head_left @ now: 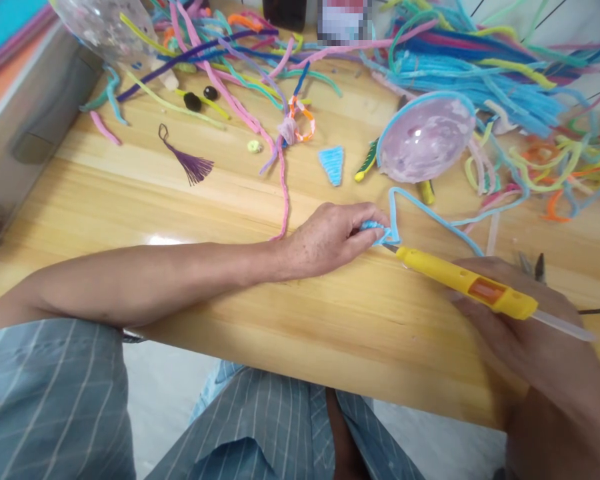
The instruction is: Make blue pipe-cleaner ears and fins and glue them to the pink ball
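Note:
Between the thumb and fingers of my left hand (325, 240) is a small piece of bent light-blue pipe cleaner (375, 230), partly hidden by the fingers. Its long free end zigzags up and off to the right. My right hand (510, 320) is wrapped round a yellow hot glue gun (450, 270), with a clear glue stick (565, 327) poking out of the back. The gun's metal nozzle meets the blue piece by my left fingertips; whether glue is coming out I cannot tell. Just above lies a flat light-blue wedge (332, 165) of folded pipe cleaner.
A shiny lilac bowl-like shape (425, 137) with a blue rim rests over green-and-yellow handled pliers (366, 160). Pipe cleaners (480, 87) are heaped at the back right. A purple tassel (193, 163) and black pompoms (193, 101) lie left. Metal tool tips (539, 268) show behind my right hand.

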`<state>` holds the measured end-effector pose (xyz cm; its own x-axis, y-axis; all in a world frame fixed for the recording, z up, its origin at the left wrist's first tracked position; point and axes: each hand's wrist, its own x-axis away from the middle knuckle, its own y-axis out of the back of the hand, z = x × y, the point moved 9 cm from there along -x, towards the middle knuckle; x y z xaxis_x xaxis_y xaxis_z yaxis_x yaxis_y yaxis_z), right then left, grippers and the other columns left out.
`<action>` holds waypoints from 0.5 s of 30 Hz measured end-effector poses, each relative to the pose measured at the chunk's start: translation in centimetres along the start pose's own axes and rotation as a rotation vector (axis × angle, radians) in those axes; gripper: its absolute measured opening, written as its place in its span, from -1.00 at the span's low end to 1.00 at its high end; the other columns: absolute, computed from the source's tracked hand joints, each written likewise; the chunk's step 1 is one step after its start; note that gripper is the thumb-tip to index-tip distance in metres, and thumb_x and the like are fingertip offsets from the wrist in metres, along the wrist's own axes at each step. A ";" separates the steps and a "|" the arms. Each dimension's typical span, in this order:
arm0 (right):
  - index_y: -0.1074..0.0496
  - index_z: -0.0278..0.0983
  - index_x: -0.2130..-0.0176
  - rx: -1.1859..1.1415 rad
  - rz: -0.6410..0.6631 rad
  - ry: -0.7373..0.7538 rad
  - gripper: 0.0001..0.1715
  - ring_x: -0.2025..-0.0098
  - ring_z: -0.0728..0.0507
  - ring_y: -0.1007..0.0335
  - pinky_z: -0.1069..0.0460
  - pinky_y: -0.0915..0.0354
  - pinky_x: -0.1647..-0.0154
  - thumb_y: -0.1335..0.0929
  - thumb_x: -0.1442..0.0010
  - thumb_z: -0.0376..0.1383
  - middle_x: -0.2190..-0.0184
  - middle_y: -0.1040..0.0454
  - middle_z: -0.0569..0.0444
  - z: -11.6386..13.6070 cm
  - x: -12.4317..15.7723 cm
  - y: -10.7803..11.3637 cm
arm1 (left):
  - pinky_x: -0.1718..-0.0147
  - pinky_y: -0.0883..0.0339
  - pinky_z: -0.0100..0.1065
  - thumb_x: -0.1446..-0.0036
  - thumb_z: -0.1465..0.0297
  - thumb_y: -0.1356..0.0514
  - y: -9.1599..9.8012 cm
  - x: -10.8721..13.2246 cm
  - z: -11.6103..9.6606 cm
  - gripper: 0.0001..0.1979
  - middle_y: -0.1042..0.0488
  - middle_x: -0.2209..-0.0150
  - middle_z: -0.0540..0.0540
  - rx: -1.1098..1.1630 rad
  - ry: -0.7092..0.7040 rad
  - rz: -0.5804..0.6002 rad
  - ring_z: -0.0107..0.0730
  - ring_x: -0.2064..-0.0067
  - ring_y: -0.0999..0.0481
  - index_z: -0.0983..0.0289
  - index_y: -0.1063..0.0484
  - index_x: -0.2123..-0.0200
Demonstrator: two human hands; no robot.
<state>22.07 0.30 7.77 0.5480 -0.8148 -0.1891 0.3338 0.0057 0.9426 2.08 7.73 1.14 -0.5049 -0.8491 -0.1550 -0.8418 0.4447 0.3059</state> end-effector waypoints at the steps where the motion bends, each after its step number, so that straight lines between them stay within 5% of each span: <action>1: -0.42 -0.12 -0.04 -0.005 -0.001 -0.001 -0.82 0.21 -0.19 -0.69 -0.02 -0.49 0.24 -0.38 -0.45 -0.27 0.18 -0.65 0.02 0.0 0.0 0.0 | 0.22 -0.31 -0.40 -0.43 0.35 -0.22 0.0 0.0 0.0 -0.77 -0.63 0.27 0.04 -0.001 -0.003 -0.001 -0.42 0.27 -0.51 0.30 -0.65 0.02; 15: -0.43 -0.13 -0.01 0.009 -0.012 0.001 -0.85 0.25 -0.20 -0.68 -0.03 -0.45 0.29 -0.37 -0.44 -0.25 0.20 -0.65 0.01 -0.1 -0.1 -0.1 | 0.21 -0.32 -0.40 -0.44 0.36 -0.21 0.0 0.0 -0.1 -0.77 -0.65 0.25 0.05 -0.020 -0.001 0.012 -0.43 0.27 -0.51 0.30 -0.64 0.02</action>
<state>22.07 0.39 7.71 0.5449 -0.8141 -0.2006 0.3335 -0.0090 0.9427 2.12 7.68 1.23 -0.5147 -0.8438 -0.1520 -0.8319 0.4486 0.3265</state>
